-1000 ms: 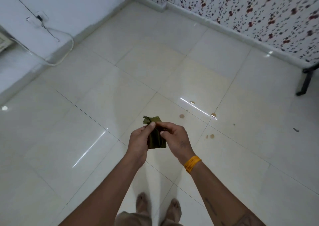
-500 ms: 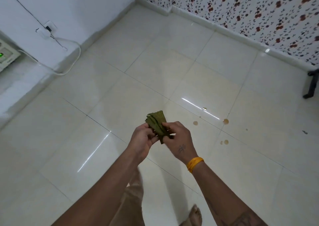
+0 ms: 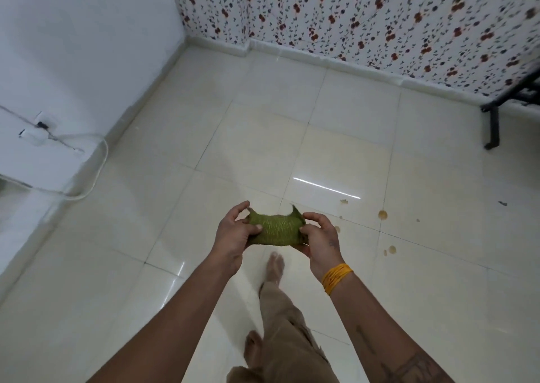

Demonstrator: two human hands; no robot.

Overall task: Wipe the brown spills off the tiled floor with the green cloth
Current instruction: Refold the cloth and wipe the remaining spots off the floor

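Two hands: left hand (image 3: 230, 236) and right hand (image 3: 320, 241) each pinch one end of the green cloth (image 3: 274, 230), thumbs on top and fingers curled beneath; each grip is closed on the fabric.
Cloth: green cloth is a small, coarse, knitted-looking piece, stretched between the hands into a short band with a pointed corner sticking up on its right side; it hangs in the air above the tiled floor (image 3: 175, 265), touching no tile.
Spills: brown spills (image 3: 382, 214) are small round drops and rings scattered on the tiles to the right of the cloth, one partly hidden just beside the right hand, others near a grout line and farther right.
Floor: tiled floor is glossy cream, with large square tiles, thin grout lines and bright streaks of reflected light.
Wrist: orange thread band (image 3: 336, 277) wraps the right wrist, below the cloth.
Surroundings: floral wallpaper (image 3: 350, 17) beyond the cloth; white cable (image 3: 99, 163) to its left; black metal leg (image 3: 493, 125) far right.
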